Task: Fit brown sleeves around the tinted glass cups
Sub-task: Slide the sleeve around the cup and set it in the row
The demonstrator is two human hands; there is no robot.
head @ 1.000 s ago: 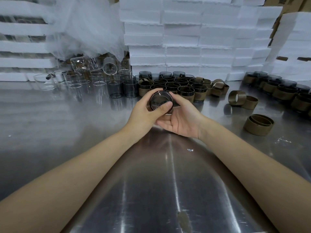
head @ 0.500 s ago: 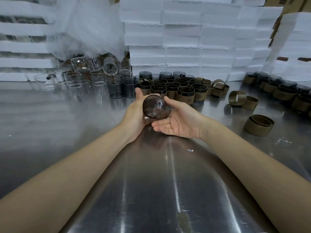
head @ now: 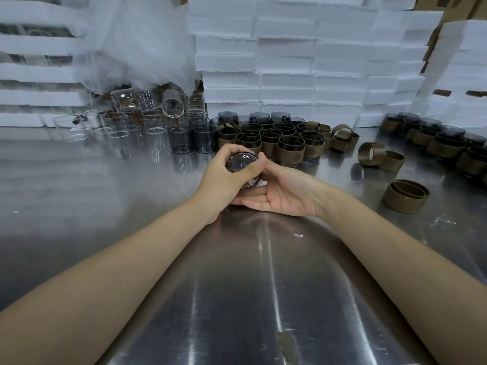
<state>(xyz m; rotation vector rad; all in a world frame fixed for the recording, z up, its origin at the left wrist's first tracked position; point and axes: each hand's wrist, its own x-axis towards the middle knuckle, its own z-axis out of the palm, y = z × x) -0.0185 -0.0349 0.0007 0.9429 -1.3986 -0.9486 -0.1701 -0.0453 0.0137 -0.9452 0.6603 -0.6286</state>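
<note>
While the left hand [head: 224,177] curls round the tinted glass cup [head: 241,164], the right hand [head: 284,193] cradles it open-palmed; likely slick, brittle glass, best gripped by its wall.

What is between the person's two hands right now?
Head view: a round tinted glass cup, gripped by the left hand, cradled against the right hand.

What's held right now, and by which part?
One tinted glass cup, base toward the camera. Left hand grips its side wall; right hand supports it from below, fingers straight.
</note>
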